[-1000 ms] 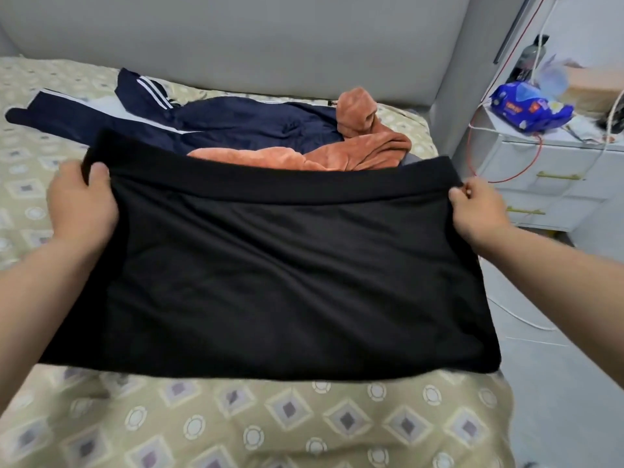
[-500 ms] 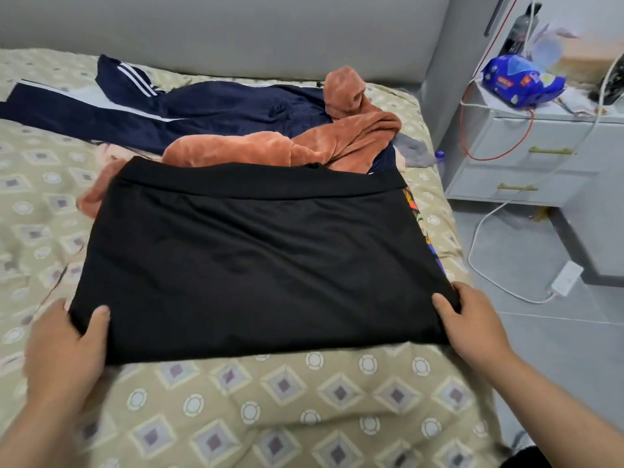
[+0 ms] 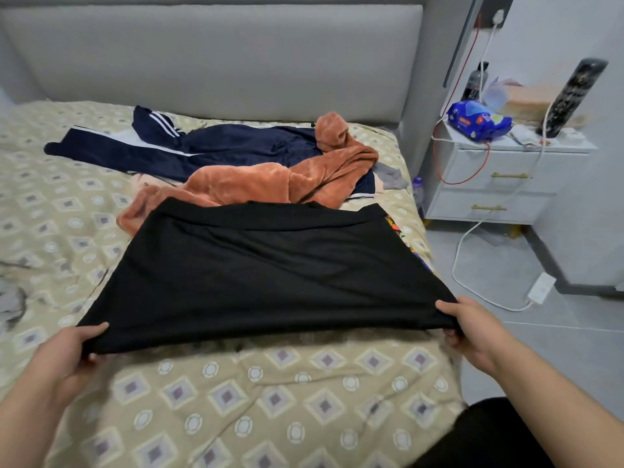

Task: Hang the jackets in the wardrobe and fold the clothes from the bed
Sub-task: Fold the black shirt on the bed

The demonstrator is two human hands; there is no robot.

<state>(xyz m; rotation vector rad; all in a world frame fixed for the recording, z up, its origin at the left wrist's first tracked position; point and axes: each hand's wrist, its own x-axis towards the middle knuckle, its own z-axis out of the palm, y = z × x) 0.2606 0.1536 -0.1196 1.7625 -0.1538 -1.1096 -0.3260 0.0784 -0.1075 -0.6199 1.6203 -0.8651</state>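
Head camera shows both hands at the near hem of a black garment (image 3: 270,275), one at each corner. The left hand (image 3: 72,346) pinches the left corner, thumb on top and fingers curled beneath; the right hand (image 3: 469,327) pinches the right corner the same way. Between the two grips the hem is drawn taut and lifted just clear of the bed (image 3: 270,400) — a shadow lies under it. Away from the grips the cloth slopes down to its broad band, which rests flat with its far edge touching an orange fleece (image 3: 256,180). Holding the corners with the cloth stretched keeps the edge straight, which I judge is meant for carrying the hem over to the band in a clean half fold. Beyond the fleece, farther from the hands, lies a navy tracksuit (image 3: 236,146), not yet folded; out past the right grip stands a bedside cabinet (image 3: 499,184).

Against a second ago the grip has changed ends: then the hands held the band up and the hem hung toward the person. Half a second ago the garment lay flat with the hands just arriving at the hem corners — now those corners are raised.
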